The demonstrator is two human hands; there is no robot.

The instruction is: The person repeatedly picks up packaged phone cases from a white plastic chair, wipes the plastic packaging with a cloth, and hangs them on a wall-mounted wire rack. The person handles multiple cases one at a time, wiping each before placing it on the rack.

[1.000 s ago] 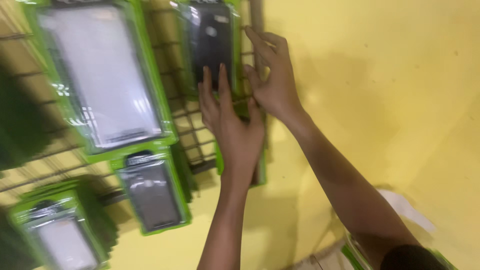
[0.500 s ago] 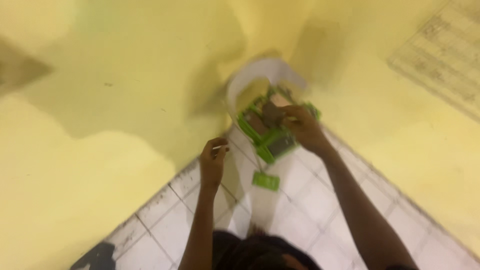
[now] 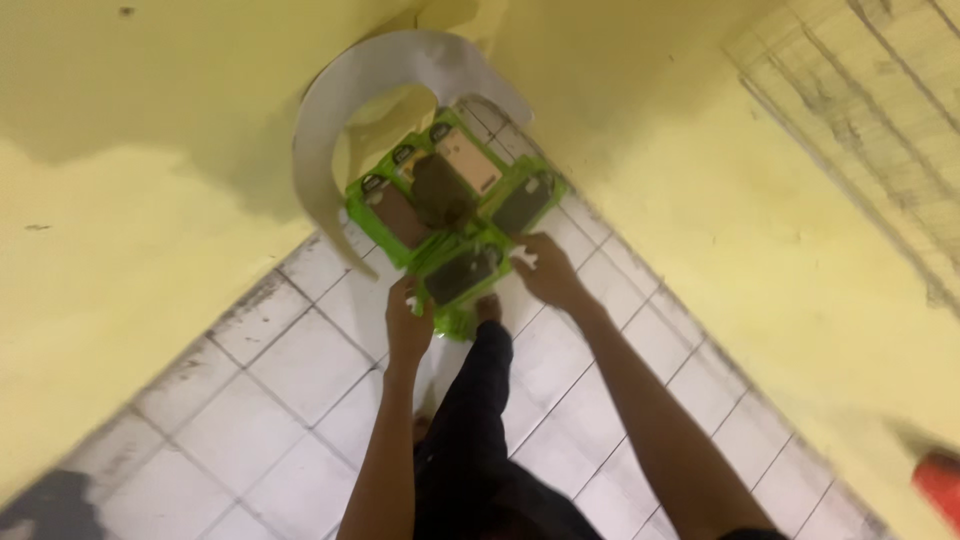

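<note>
My left hand point(image 3: 408, 325) and right hand point(image 3: 546, 272) reach down to either side of a green-edged packet point(image 3: 462, 275), the nearest of a heap of such packets point(image 3: 450, 205) just beyond my fingers. Each hand is curled and pinches something small and white; I cannot tell what it is. The right hand touches the packet's near corner; the left is just beside its other end. The heap sits on a white plastic chair point(image 3: 330, 120) against the yellow wall point(image 3: 150, 230), above the tiled floor point(image 3: 270, 370).
</note>
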